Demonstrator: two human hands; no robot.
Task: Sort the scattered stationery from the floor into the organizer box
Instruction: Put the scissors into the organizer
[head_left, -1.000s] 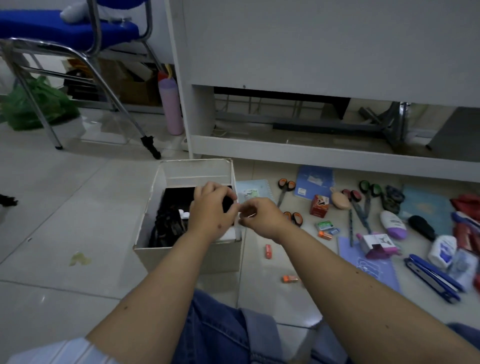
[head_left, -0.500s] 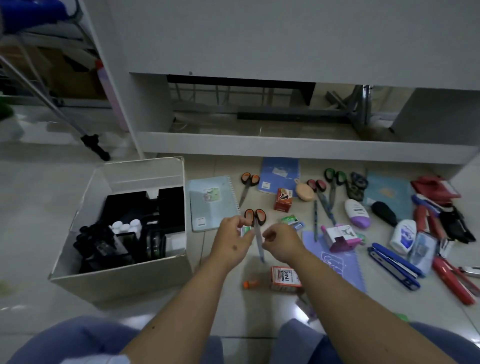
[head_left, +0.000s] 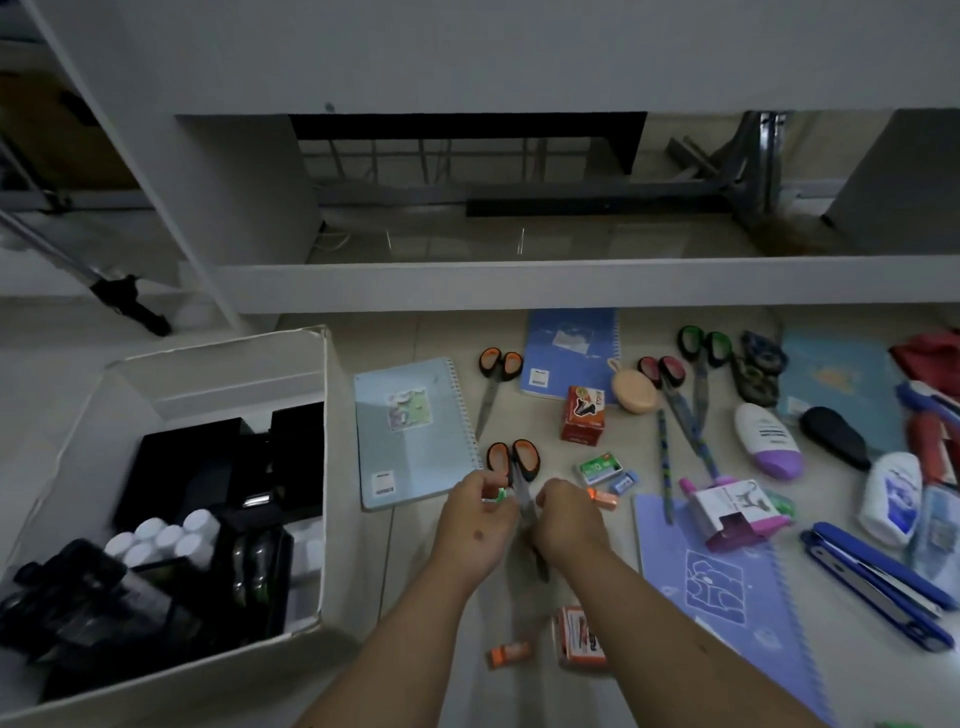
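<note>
The organizer box is a white carton on the floor at the left, holding black trays and several white bottles. My left hand and my right hand hover close together over the floor to its right, just above orange-handled scissors whose blades run between them. My left hand pinches a small green item at its fingertips. My right hand's fingers are curled, and what they hold is hidden. A small orange piece lies by my right hand.
Stationery covers the floor to the right: a light-blue notebook, a second pair of orange scissors, an orange carton, a green staple box, a purple notebook, a blue stapler. A white desk frame stands behind.
Both hands moved together from above the box rightward and down over the orange-handled scissors on the floor. The view swung right with them.
</note>
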